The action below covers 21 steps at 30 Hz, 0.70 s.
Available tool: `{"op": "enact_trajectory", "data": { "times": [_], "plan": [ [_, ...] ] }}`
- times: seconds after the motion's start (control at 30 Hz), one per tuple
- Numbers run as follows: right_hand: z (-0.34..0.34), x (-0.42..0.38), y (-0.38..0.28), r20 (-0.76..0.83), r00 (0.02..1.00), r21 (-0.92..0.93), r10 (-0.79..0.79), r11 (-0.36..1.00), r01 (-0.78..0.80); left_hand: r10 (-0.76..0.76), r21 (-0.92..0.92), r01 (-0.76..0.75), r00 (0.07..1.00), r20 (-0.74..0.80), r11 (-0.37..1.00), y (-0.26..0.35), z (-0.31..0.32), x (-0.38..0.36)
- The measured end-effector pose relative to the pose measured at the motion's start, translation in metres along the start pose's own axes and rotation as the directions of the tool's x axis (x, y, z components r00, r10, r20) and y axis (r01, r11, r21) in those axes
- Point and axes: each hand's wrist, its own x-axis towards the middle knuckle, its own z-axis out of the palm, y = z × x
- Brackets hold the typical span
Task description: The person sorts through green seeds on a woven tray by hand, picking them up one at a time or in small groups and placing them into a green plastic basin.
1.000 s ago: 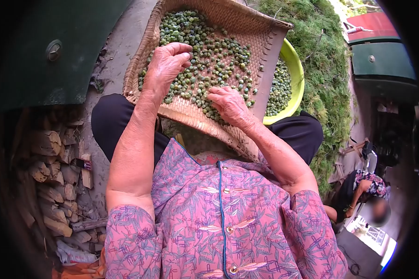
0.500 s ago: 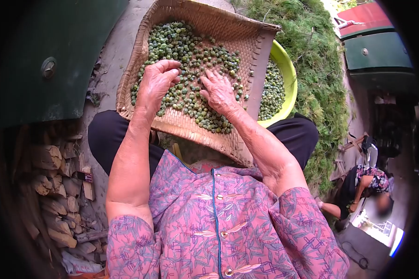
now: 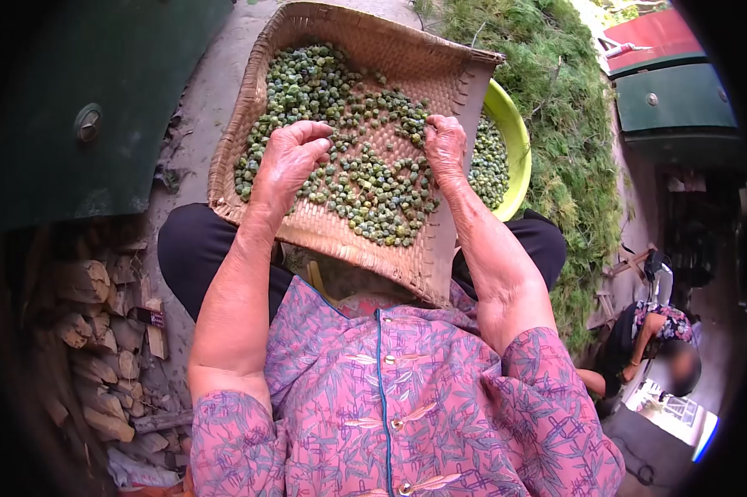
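A woven wicker winnowing basket (image 3: 444,74) lies tilted across my lap, holding many small round green fruits (image 3: 381,195). Over the left part of these fruits hovers my left hand (image 3: 293,161), its thumb and fingers drawn together; whether something is between them I cannot make out. Near the basket's right edge, my right hand (image 3: 446,147) is curled with the fingertips pinched; what they hold, if anything, is hidden. Partly under the basket's right side stands a yellow-green basin (image 3: 518,157) with more green fruits in it.
Cut green feathery branches (image 3: 556,124) are heaped to the right. Split firewood (image 3: 100,348) is stacked at lower left, below a dark green panel (image 3: 75,108). Another person (image 3: 647,340) bends over something bright at the far right.
My right hand has risen off the fruits in the middle, moved right to the basket's edge and curled shut. My left hand has shifted only slightly right and down.
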Motion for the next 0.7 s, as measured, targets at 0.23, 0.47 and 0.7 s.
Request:
{"op": "enact_trajectory", "data": {
  "times": [0.23, 0.47, 0.7],
  "plan": [
    [0.006, 0.008, 0.002, 0.150, 0.987, -0.093, -0.059, 0.993, 0.074, 0.002, 0.041, -0.003, 1.000, 0.017, 0.999, -0.006, 0.002, 0.002],
    [-0.009, -0.002, 0.008, 0.141, 0.990, 0.282, -0.011, 0.959, -0.029, 0.027, 0.029, -0.027, 0.999, 0.020, 0.999, -0.015, 0.004, 0.006],
    [-0.056, -0.047, -0.035, 0.696, 0.712, 0.702, 0.095, 0.117, -0.702, 0.088, 0.204, -0.113, 0.988, 0.130, 0.972, -0.024, 0.019, 0.000]
  ]
}}
